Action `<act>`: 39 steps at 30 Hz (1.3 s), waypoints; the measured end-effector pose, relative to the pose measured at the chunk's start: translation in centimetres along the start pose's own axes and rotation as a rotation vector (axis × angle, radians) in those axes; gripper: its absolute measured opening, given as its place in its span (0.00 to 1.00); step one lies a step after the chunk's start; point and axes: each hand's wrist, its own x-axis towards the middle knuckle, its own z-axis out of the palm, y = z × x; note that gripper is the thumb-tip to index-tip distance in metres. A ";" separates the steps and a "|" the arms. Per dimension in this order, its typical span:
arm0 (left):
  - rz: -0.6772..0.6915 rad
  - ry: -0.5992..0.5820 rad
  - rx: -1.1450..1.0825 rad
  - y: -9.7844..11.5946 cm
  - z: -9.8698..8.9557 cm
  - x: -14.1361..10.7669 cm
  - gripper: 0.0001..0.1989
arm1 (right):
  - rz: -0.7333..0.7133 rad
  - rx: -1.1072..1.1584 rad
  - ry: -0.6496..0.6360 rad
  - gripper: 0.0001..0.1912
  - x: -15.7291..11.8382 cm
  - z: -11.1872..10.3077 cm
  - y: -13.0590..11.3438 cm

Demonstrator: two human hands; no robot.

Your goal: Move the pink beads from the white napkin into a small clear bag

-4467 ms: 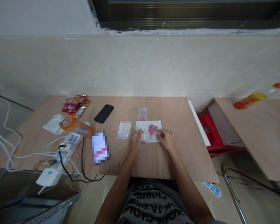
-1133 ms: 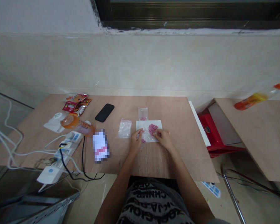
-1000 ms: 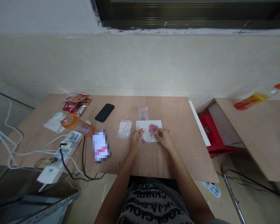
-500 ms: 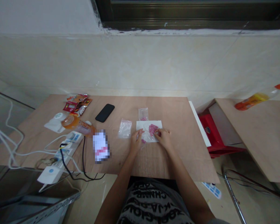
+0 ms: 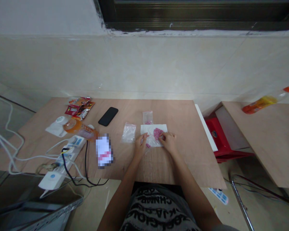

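Note:
Pink beads (image 5: 157, 133) lie in a loose pile on a white sheet (image 5: 153, 127) on the wooden table. My right hand (image 5: 169, 141) reaches the pile's right edge, fingertips pinched together; whatever is between them is too small to make out. At the sheet's lower left, my left hand (image 5: 140, 143) is closed on a small clear plastic bag (image 5: 147, 149), with a few pink beads showing beside its fingers. Behind the sheet rests another small clear bag (image 5: 147, 116) with pink beads at its lower end. Left of the sheet is a flat clear zip bag (image 5: 129, 132).
A black phone (image 5: 108, 116), an orange drink bottle (image 5: 80, 128), snack wrappers (image 5: 80, 107) and a power strip (image 5: 62, 163) with cables occupy the table's left side. A pixelated bright rectangle (image 5: 104, 150) is nearer me. Another bottle (image 5: 267, 102) lies on the right-hand table.
Hardly anything differs. My right hand has shifted very slightly at the edge of the bead pile, while my left hand stays in place.

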 end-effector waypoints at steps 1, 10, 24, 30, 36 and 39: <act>0.001 -0.001 0.004 0.1 0.0 0.0 0.21 | 0.001 -0.002 0.002 0.09 0.0 0.0 0.0; 0.072 -0.035 0.108 0.1 0.1 0.1 0.19 | -0.007 0.050 0.024 0.09 -0.1 0.0 0.1; 0.268 -0.219 0.757 0.6 0.7 -0.6 0.45 | -0.002 0.224 0.042 0.12 0.0 -0.6 -0.3; 0.287 -0.205 0.710 0.6 0.6 -0.6 0.41 | -0.063 0.304 0.021 0.11 -0.1 -0.4 -0.4; 0.335 -0.158 0.607 0.3 0.5 -0.6 0.40 | -0.127 0.370 -0.030 0.10 0.0 -0.4 -1.1; 0.358 -0.117 0.547 0.1 0.5 -0.5 0.39 | -0.198 0.451 -0.077 0.12 0.0 -0.5 -1.3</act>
